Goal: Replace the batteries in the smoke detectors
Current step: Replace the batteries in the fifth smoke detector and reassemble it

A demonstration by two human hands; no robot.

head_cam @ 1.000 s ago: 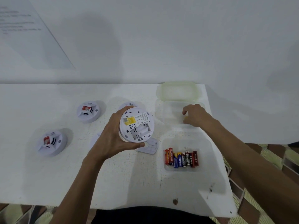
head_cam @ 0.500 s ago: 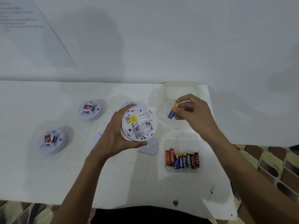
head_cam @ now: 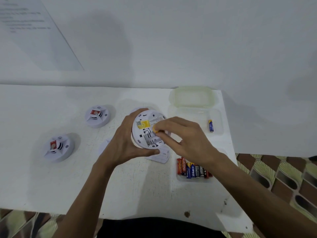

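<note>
Your left hand (head_cam: pixel 127 140) grips the smoke detector (head_cam: pixel 145 133) by its rim, tilted toward you over the table (head_cam: pixel 51 177) with its open battery bay facing up. Your right hand (head_cam: pixel 185 140) pinches a yellow-tipped battery (head_cam: pixel 155 130) at the bay's upper edge, with most of it hidden under your fingers. Look for polarity marks in the bay first, seat the spring end, then press the other end flat — never force it. Brace the rim firmly so the detector can't twist.
</note>
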